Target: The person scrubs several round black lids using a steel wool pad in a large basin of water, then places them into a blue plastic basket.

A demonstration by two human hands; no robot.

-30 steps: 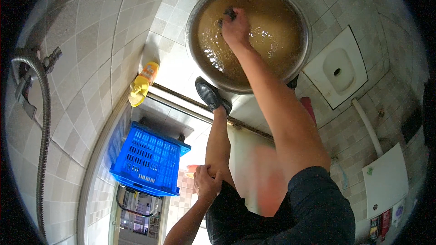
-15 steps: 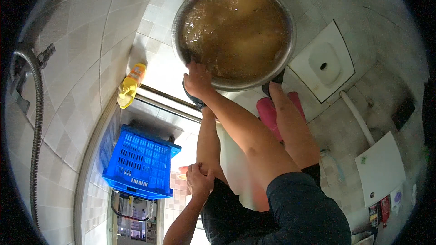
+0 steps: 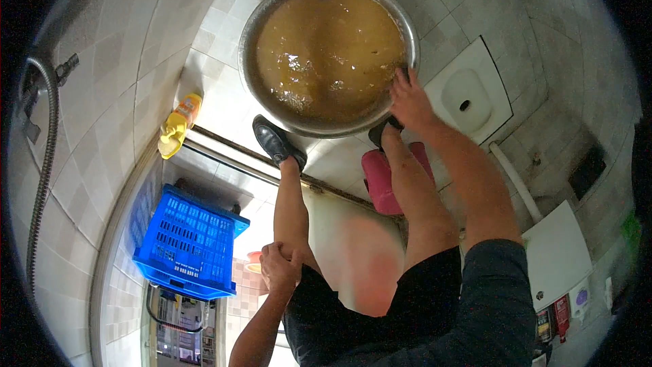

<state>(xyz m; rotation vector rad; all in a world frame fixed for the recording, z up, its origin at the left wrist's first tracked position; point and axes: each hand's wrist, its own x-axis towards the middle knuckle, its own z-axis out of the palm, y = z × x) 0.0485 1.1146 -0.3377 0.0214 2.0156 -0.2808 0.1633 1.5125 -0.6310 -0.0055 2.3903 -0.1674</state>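
Note:
A large round metal basin stands on the floor in front of me, filled with murky brown water. At its right near rim is my right hand, fingers closed on a small dark thing at the inner wall; its kind does not show. My left hand lies over my left knee, holding nothing, its fingers a little bent. The basin's bottom is hidden under the water.
My black shoes stand close to the basin's near side. A pink container is by my right foot. Right of the basin is a white squat toilet. To the left are a yellow bottle and a blue plastic crate.
My right hand has moved from the basin's left near rim to its right near rim with the dark thing. The whole view has shifted slightly. My left hand stays on the knee.

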